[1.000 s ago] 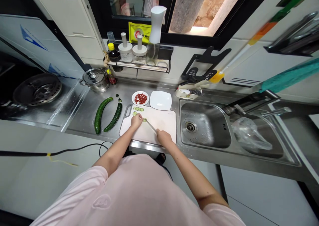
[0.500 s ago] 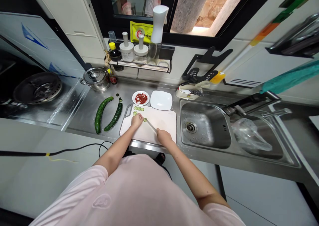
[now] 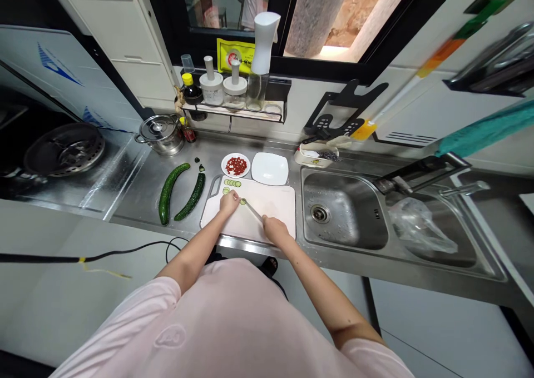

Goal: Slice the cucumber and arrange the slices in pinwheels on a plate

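Observation:
My right hand point(image 3: 275, 230) is wrapped round the handle of a knife point(image 3: 253, 212), whose blade points up and left over the white cutting board point(image 3: 267, 200). At the blade's tip lies a small green cucumber slice point(image 3: 243, 201). Just left of it, my left hand point(image 3: 229, 204) rests over the board with its fingers drawn together; what they hold, if anything, is too small to make out. Behind that hand, a row of overlapping cucumber slices point(image 3: 232, 183) lies on the board, with another slice point(image 3: 226, 190) just in front of the row.
Left of the board lie a whole cucumber point(image 3: 169, 193) and a cut cucumber point(image 3: 192, 197), with small end pieces behind. A plate of red chopped pieces point(image 3: 224, 169) and a white dish point(image 3: 270, 168) stand behind the board. The sink point(image 3: 346, 217) is right.
Both hands and the knife stay in nearly the same place. The whole view has shifted very slightly.

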Available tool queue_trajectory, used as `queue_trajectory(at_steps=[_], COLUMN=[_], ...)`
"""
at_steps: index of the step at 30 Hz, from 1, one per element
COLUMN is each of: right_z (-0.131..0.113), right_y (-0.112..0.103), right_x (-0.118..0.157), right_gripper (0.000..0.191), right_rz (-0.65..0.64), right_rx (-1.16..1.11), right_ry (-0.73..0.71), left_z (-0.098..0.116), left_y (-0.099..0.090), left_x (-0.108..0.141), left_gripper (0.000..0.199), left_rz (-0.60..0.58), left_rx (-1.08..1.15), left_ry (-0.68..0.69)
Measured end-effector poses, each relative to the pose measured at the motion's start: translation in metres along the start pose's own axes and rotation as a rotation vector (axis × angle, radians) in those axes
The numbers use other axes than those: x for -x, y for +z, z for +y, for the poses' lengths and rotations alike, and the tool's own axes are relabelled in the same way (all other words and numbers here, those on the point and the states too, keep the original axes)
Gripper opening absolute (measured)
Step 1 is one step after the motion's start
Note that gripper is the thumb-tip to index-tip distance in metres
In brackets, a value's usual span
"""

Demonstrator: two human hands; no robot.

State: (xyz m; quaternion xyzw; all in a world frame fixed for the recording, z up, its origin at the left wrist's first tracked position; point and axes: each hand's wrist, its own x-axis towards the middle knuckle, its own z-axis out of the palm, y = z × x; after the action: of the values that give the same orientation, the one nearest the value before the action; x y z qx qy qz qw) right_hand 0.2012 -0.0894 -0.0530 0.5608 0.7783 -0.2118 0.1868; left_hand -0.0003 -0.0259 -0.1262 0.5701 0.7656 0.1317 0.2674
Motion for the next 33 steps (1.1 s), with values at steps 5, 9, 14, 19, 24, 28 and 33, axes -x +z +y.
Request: queue_trajectory(at_steps=[5, 9, 14, 19, 24, 28, 33], right_z=[0.0007, 0.0007, 0.0005, 0.0002, 0.0007, 0.0008, 0.0014], right_y=[-0.0006, -0.0001, -0.0001, -0.0013, -0.0022, -0.0015, 0.0009], right_x=[-0.0016, -0.002, -0.003, -0.0025, -0.0018, -0.0029, -0.0019], right_gripper=[0.03, 0.03, 0.029, 0.029, 0.03, 0.029, 0.027], right_rz=[-0.002, 0.005, 0.0, 0.009, -0.002, -0.006, 0.009], right_rx=[-0.001, 0.001, 0.001, 0.005, -0.003, -0.005, -0.003], right_ry=[-0.003, -0.002, -0.002, -0.003, -0.004, -0.002, 0.001], left_z=[-0.0005, -0.0012, -0.0019, -0.0013, -0.0006, 0.0002, 0.0022], left_y=[0.0008, 0.0011, 0.0013, 0.0009, 0.0006, 0.0001, -0.0022], left_x=[-0.0006, -0.0009, -0.0008, -0.0005, -0.0006, -0.0005, 0.0005], left_gripper=[0.012, 0.012, 0.012, 0.013, 0.013, 0.012, 0.013], left_rz=[0.002, -0.015, -0.009, -0.006, -0.01, -0.014, -0.023], left_rx=[-0.001, 0.008, 0.009, 0.003, -0.008, -0.012, -0.012], left_ry=[-0.001, -0.004, 0.005, 0.006, -0.003, -0.007, -0.009])
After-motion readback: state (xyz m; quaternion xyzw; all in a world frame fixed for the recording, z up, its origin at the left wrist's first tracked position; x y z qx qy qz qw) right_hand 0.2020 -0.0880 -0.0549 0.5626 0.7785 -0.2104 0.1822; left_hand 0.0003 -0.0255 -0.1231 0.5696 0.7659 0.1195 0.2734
